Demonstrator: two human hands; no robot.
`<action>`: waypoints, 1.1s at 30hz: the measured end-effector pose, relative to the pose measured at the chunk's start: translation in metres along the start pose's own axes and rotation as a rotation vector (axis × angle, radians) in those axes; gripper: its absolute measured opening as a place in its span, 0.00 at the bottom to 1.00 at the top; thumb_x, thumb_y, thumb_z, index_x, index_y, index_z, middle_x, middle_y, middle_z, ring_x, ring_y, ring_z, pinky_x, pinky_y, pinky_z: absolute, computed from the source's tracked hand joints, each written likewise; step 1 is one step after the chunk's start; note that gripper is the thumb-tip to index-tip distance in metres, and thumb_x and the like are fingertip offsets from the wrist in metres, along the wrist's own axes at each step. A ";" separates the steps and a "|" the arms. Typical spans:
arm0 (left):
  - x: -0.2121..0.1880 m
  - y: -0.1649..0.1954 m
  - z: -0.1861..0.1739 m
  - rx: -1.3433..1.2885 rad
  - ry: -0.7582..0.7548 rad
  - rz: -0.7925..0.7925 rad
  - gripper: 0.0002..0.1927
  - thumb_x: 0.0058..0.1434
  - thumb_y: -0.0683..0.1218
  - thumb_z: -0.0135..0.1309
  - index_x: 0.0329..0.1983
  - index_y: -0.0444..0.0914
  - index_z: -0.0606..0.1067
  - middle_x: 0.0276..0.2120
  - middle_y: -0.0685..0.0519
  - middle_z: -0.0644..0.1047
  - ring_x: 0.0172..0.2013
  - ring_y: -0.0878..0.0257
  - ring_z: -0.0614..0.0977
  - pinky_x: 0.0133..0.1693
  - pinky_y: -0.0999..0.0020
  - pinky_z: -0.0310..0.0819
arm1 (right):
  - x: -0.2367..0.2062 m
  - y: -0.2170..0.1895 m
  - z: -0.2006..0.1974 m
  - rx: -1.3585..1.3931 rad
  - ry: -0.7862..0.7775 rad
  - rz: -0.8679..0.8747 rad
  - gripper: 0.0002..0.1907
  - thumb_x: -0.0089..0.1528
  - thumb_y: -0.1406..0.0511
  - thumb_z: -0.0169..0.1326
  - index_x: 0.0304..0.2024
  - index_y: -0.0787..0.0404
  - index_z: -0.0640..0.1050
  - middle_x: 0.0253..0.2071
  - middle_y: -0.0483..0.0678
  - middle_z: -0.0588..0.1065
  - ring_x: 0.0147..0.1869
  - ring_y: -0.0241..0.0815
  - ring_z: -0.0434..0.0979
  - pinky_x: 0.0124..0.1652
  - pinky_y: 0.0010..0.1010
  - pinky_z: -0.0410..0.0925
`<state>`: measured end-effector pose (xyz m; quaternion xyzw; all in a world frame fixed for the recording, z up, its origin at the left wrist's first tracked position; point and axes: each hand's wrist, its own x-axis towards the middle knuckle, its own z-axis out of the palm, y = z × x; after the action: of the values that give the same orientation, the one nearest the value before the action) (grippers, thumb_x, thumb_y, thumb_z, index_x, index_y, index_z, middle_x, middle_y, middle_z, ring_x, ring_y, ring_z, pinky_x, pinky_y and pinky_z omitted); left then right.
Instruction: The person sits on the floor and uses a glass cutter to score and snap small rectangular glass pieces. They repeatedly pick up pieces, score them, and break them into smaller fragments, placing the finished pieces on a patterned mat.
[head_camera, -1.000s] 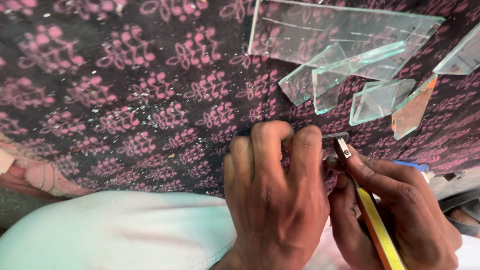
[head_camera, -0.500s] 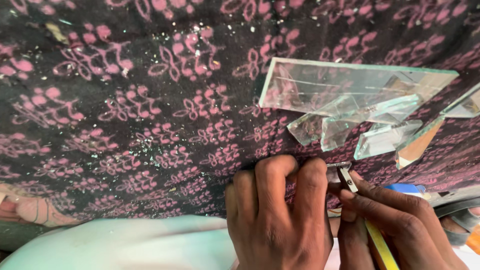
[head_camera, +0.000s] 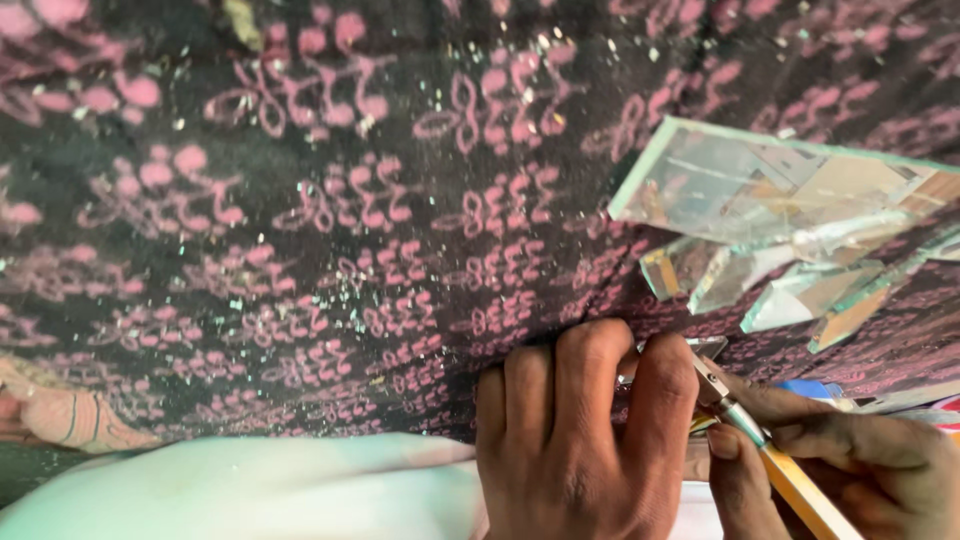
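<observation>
My left hand (head_camera: 585, 440) lies palm down at the bottom centre, fingers curled over a small piece of glass (head_camera: 705, 348) that shows only as a sliver past my fingertips. My right hand (head_camera: 850, 465) at the bottom right grips a glass cutter (head_camera: 765, 445) with a yellow handle and a metal head; its tip touches the glass right beside my left fingers. Both rest on a dark cloth with a pink pattern (head_camera: 350, 220).
A large glass pane (head_camera: 780, 185) lies at the upper right with several smaller offcuts (head_camera: 790, 285) below it. Tiny glass chips speckle the cloth. A pale green-white cloth (head_camera: 250, 490) covers my lap at the bottom left. A blue object (head_camera: 810, 388) sits near my right hand.
The view has shifted, so the glass pieces sit lower and further right in frame. My hands have kept their grip, with the cutter still against the small glass piece.
</observation>
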<state>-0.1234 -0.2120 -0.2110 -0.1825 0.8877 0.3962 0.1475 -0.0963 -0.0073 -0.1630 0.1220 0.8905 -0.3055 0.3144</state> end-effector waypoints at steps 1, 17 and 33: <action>-0.004 0.001 -0.004 -0.025 -0.001 0.019 0.05 0.65 0.42 0.56 0.44 0.40 0.76 0.37 0.51 0.74 0.31 0.55 0.72 0.30 0.56 0.63 | -0.004 -0.004 0.003 0.048 0.046 -0.016 0.12 0.66 0.71 0.59 0.33 0.65 0.67 0.47 0.65 0.79 0.52 0.46 0.84 0.56 0.30 0.76; -0.165 0.132 -0.061 -0.480 -0.059 0.017 0.12 0.75 0.50 0.46 0.44 0.39 0.76 0.19 0.50 0.76 0.20 0.55 0.82 0.24 0.59 0.69 | -0.194 0.016 -0.068 1.164 0.084 -0.369 0.12 0.62 0.78 0.64 0.46 0.73 0.75 0.46 0.61 0.77 0.47 0.45 0.82 0.51 0.31 0.78; -0.160 0.132 -0.047 -0.534 0.022 0.251 0.05 0.74 0.44 0.52 0.49 0.37 0.74 0.32 0.50 0.81 0.30 0.59 0.87 0.30 0.64 0.76 | -0.196 0.003 -0.066 0.997 0.164 -0.376 0.07 0.67 0.80 0.57 0.47 0.74 0.75 0.45 0.62 0.78 0.44 0.45 0.84 0.47 0.28 0.78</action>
<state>-0.0443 -0.1327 -0.0302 -0.1078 0.7693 0.6288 0.0344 0.0240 0.0311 0.0010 0.1185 0.6656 -0.7317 0.0875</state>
